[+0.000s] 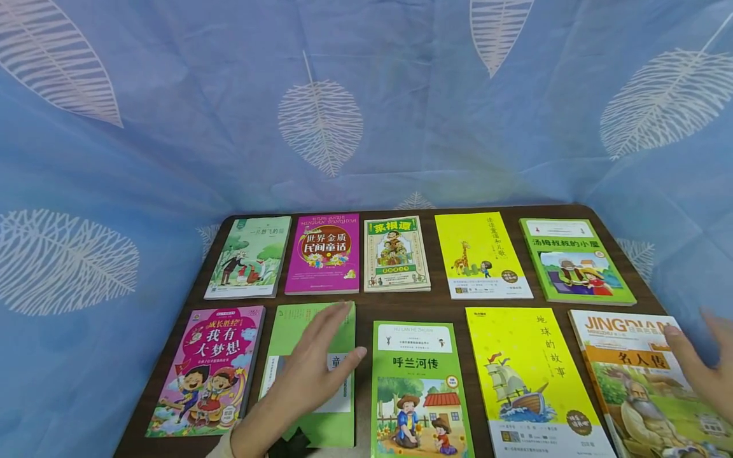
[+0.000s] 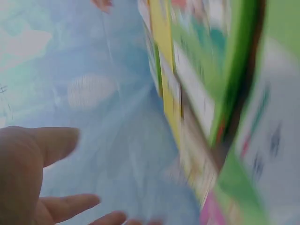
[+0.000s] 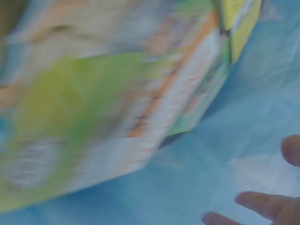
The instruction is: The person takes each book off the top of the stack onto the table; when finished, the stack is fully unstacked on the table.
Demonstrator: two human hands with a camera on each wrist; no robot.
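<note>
In the head view my left hand (image 1: 312, 372), fingers extended and holding nothing, hovers over a green book (image 1: 338, 434) in the front row and hides part of its cover. My right hand (image 1: 707, 375), also with nothing in it, overlaps the right edge of the JINGDIAN book (image 1: 635, 381), thumb and fingers spread. The left wrist view shows the left thumb and fingers (image 2: 70, 208) apart, beside blurred books. In the right wrist view, the right fingers (image 3: 265, 205) appear at the lower right, away from the JINGDIAN book.
Two rows of books lie face up on a dark brown table (image 1: 366, 305). Among them are a pink book (image 1: 206, 372), a purple book (image 1: 323, 254) and a yellow ship book (image 1: 529, 375). A blue leaf-patterned cloth (image 1: 401, 127) surrounds the table at the back and sides.
</note>
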